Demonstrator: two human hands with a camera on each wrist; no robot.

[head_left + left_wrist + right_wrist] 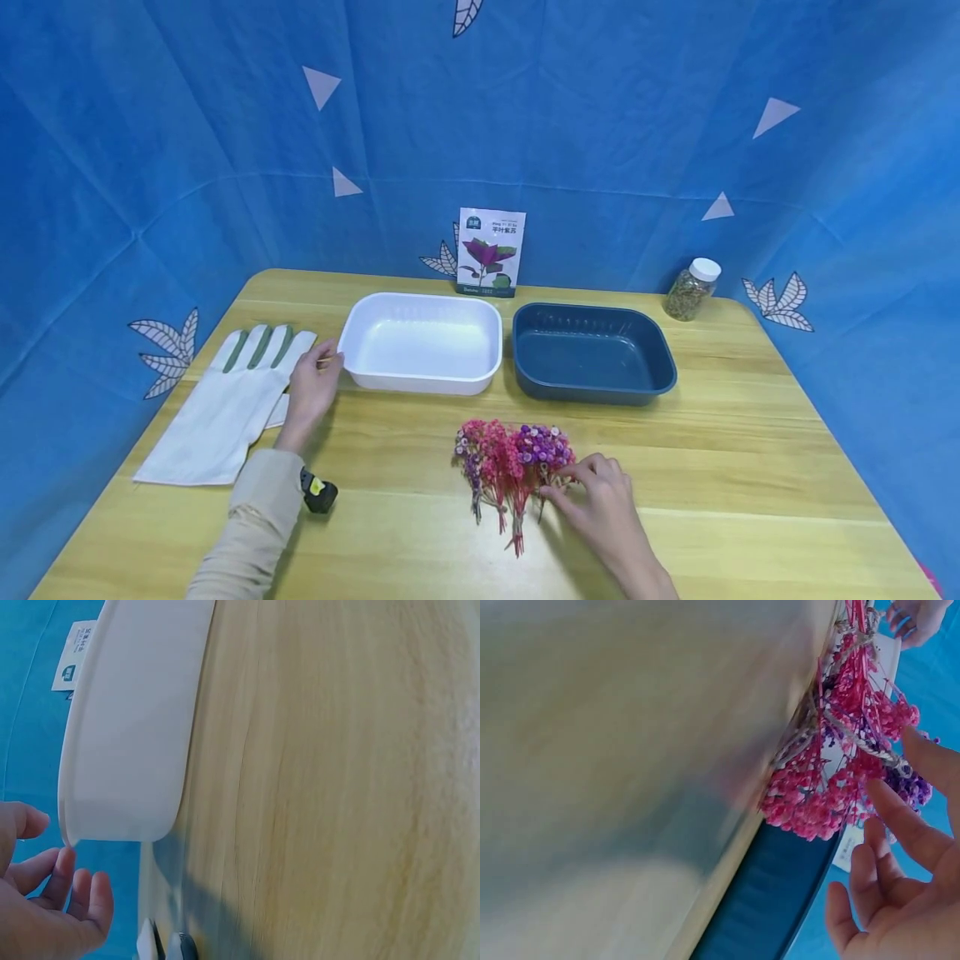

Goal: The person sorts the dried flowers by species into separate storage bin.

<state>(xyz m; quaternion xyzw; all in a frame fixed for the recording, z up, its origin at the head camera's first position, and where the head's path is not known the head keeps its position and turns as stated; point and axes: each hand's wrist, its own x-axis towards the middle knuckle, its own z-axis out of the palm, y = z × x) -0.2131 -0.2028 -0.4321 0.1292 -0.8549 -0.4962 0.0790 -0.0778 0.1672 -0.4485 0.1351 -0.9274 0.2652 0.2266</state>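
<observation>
My left hand (315,383) is at the left end of a white plastic tub (420,383), fingertips right at its rim. In the left wrist view its thumb and fingers (64,874) stand apart around the tub's corner. Several small bunches of dried flowers (495,458), pink and purple, tied with twine, lie side by side on the table. My right hand (600,500) is at the rightmost, purple-headed bunch (543,446). Its thumb and forefinger are spread close to that bunch's stems, overlapping the flowers in the right wrist view; its other fingers are loosely bent.
A dark blue tub (592,396) stands right of the white one. Behind them a seed packet (491,252) leans upright. A jar (690,292) with a white lid stands at the back right. White gloves (217,417) with green fingertips lie left, near a small black item (320,493).
</observation>
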